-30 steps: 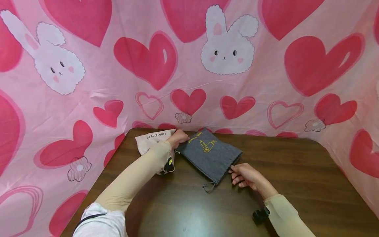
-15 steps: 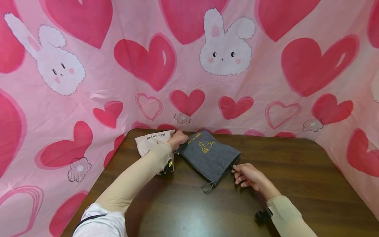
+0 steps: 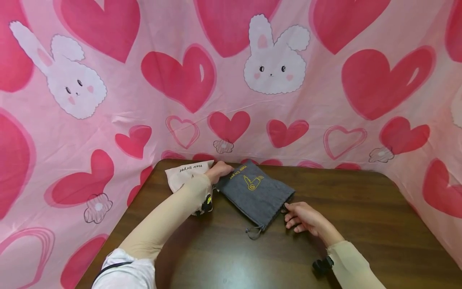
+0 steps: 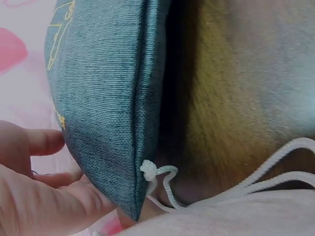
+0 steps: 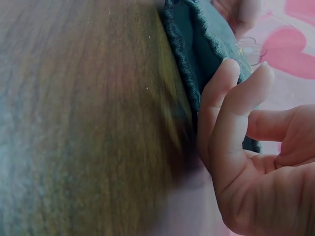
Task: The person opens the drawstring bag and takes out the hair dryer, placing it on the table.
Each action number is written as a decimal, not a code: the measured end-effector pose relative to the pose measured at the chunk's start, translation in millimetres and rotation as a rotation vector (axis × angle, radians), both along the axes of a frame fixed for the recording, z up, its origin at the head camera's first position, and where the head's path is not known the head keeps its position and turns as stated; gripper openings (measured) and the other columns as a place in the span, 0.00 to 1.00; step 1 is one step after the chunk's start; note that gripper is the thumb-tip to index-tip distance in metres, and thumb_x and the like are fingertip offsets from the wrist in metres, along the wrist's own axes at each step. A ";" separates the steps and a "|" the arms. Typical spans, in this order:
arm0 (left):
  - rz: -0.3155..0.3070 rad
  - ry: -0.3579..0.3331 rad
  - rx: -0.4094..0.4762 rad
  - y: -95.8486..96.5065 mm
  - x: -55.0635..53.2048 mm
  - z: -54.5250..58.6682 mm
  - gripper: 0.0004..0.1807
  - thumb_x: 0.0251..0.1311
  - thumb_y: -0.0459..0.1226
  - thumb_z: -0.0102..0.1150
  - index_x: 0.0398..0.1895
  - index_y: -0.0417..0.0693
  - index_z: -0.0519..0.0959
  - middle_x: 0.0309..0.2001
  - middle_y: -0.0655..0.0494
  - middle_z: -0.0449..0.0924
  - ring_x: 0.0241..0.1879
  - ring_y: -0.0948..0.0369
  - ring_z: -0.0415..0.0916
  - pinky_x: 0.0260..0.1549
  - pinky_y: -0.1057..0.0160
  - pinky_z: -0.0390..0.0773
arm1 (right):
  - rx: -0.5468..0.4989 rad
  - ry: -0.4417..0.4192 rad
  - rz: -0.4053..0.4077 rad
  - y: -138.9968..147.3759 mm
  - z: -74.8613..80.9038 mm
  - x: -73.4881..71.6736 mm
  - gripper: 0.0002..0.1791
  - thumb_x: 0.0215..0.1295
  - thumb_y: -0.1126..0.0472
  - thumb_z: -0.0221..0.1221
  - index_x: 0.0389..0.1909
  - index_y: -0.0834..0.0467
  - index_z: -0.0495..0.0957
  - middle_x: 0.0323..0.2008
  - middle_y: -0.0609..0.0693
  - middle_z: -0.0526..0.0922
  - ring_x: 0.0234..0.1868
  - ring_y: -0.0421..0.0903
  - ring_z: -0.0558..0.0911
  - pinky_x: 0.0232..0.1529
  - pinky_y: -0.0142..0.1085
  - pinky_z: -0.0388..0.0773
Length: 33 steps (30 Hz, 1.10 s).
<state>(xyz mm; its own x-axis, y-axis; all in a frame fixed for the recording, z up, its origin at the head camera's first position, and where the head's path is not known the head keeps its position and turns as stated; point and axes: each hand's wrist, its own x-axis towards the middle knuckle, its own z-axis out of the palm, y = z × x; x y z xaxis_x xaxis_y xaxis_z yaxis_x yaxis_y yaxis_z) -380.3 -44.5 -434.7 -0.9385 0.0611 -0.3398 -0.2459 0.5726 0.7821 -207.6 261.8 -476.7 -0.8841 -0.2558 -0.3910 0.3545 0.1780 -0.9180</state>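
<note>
A dark grey drawstring bag (image 3: pixel 254 194) with yellow "Hair Dryer" lettering and a dryer drawing lies flat near the table's back. My left hand (image 3: pixel 219 171) holds its closed end; in the left wrist view, finger and thumb sit at the bag's corner. At the mouth end, my right hand (image 3: pixel 304 218) pinches the cord at the right corner, its other fingers loosely bent. A second cord loop (image 3: pixel 254 232) hangs from the mouth's near corner. In the right wrist view the wavy mouth edge (image 5: pixel 183 64) stands slightly parted beside my fingers.
Beneath my left forearm, partly hidden, lies a white "Hair Dryer" bag (image 3: pixel 180 176) with a white cord (image 4: pixel 236 191). The brown wooden table (image 3: pixel 234 257) meets a pink curtain (image 3: pixel 325 104) with hearts and rabbits at its back and sides.
My right hand has shifted slightly to the right, away from the grey bag's mouth. My left hand stays at the closed end. The head view has tilted a little.
</note>
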 end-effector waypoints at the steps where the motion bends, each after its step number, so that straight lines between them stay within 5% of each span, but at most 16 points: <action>1: -0.001 -0.002 0.000 1.3 -1.5 -0.1 0.33 0.71 0.40 0.59 0.75 0.33 0.66 0.72 0.43 0.68 0.64 0.50 0.69 0.67 0.51 0.69 | -0.002 -0.001 0.001 0.0 0.2 -0.6 0.22 0.85 0.54 0.47 0.55 0.73 0.73 0.31 0.52 0.80 0.27 0.42 0.83 0.22 0.32 0.80; 9: -0.025 -0.020 0.010 9.3 -13.5 2.1 0.32 0.74 0.39 0.58 0.74 0.29 0.66 0.74 0.40 0.66 0.71 0.47 0.66 0.70 0.50 0.66 | -0.001 -0.002 -0.009 -1.3 -1.2 -4.8 0.22 0.84 0.55 0.48 0.56 0.73 0.74 0.31 0.52 0.80 0.27 0.41 0.84 0.22 0.31 0.80; 17: -0.135 0.019 -0.182 13.6 -20.4 -4.2 0.33 0.73 0.44 0.62 0.70 0.29 0.70 0.74 0.41 0.68 0.70 0.49 0.68 0.69 0.55 0.68 | 0.009 0.002 -0.003 -0.8 -3.1 -6.6 0.20 0.84 0.57 0.48 0.55 0.72 0.74 0.32 0.52 0.80 0.28 0.43 0.84 0.23 0.32 0.80; 26: -0.103 0.093 -0.159 10.2 -14.2 -2.7 0.25 0.68 0.40 0.66 0.59 0.29 0.78 0.67 0.41 0.74 0.63 0.50 0.73 0.65 0.56 0.72 | -0.030 -0.004 0.017 -0.6 -2.6 -4.4 0.19 0.84 0.58 0.48 0.54 0.73 0.74 0.34 0.52 0.80 0.31 0.43 0.85 0.24 0.32 0.81; 33: -0.027 0.087 -0.099 6.9 -9.7 3.0 0.14 0.64 0.37 0.68 0.44 0.33 0.82 0.50 0.45 0.80 0.50 0.51 0.75 0.57 0.54 0.77 | -0.065 0.005 0.021 3.1 -1.0 -3.0 0.17 0.84 0.59 0.48 0.51 0.72 0.74 0.35 0.51 0.81 0.32 0.43 0.85 0.25 0.31 0.81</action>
